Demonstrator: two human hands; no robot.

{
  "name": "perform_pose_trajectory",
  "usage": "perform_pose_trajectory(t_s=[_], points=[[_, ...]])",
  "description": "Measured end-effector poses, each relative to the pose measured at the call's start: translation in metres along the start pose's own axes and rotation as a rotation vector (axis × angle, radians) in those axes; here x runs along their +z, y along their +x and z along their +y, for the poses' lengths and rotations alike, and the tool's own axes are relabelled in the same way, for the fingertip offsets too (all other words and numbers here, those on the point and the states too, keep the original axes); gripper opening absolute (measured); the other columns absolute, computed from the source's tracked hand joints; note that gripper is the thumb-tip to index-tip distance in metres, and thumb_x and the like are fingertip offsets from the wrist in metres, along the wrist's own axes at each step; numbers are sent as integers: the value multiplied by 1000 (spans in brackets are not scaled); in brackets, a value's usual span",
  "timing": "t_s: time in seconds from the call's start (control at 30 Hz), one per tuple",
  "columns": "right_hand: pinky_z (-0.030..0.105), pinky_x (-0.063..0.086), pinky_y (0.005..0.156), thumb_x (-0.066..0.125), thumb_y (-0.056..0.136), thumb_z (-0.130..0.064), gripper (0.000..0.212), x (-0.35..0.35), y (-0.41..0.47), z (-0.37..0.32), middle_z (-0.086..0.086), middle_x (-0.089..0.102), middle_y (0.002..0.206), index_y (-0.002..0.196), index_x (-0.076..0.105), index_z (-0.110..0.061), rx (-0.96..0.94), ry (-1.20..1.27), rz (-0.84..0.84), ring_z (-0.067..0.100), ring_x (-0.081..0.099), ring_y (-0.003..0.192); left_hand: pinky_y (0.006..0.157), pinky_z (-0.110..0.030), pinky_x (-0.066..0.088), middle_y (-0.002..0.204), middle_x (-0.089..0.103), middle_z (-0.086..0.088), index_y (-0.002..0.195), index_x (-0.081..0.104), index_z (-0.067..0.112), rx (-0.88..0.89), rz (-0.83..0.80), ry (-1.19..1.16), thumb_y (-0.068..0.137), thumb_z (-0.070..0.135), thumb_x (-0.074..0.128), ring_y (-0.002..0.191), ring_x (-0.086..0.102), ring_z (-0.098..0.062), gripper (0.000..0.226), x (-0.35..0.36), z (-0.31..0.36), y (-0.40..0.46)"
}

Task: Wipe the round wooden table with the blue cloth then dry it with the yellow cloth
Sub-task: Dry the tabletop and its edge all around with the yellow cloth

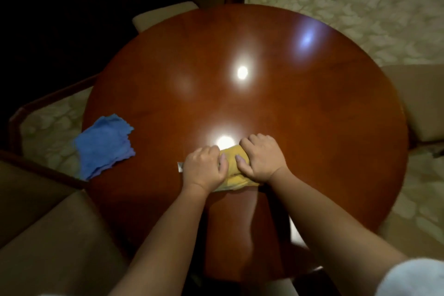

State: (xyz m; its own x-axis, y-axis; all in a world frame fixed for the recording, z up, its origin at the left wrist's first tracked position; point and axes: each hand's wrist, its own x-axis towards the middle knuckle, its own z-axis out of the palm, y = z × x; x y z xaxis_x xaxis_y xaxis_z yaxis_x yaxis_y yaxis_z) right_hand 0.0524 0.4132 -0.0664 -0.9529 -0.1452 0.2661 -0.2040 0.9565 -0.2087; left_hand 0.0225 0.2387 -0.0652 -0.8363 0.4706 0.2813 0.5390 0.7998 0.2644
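Round wooden table (300,108), dim carpeted room: drying stage, 2 cloths present.

Item 1, blue cloth (104,145): crumpled at the table's 9 o'clock edge, partly overhanging, untouched; by that, the wiping stage looks finished. Item 2, yellow cloth (234,168): bunched on the tabletop toward 6 o'clock, just below a lamp glare. Left hand (204,167) grips its left end, fingers curled over the fabric; right hand (260,157) grips the right end likewise, thumbs nearly meeting. Judged remaining: drying passes over most of the surface, from 9 through 12 to 3 o'clock.
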Motion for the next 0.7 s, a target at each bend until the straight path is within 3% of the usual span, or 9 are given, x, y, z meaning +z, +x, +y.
perform_pose_trajectory(t_s=[0.27,0.5,0.7], points=[[31,28,54,42,80,-47,39,-12,-62,-47,6,49,65,72,55,-11,-12,-14,-33,28,48,58,40,-26,36,52,50,-6,59,51,11,63,-60,-20,80,29,41,45,51,-28,29,-24,9,-71],[32,29,53,43,81,-48,42,0,-41,-28,6,48,65,74,57,-10,-117,38,1,27,46,57,41,-24,34,54,48,-4,59,49,12,140,-12,-96,79,26,41,46,49,-25,25,-13,-5,-54],[32,31,53,41,82,-49,44,14,16,-2,5,48,63,72,56,-9,-106,68,19,27,46,55,41,-27,36,53,49,-5,60,50,10,105,19,-107,81,25,39,46,49,-27,28,0,-27,0]])
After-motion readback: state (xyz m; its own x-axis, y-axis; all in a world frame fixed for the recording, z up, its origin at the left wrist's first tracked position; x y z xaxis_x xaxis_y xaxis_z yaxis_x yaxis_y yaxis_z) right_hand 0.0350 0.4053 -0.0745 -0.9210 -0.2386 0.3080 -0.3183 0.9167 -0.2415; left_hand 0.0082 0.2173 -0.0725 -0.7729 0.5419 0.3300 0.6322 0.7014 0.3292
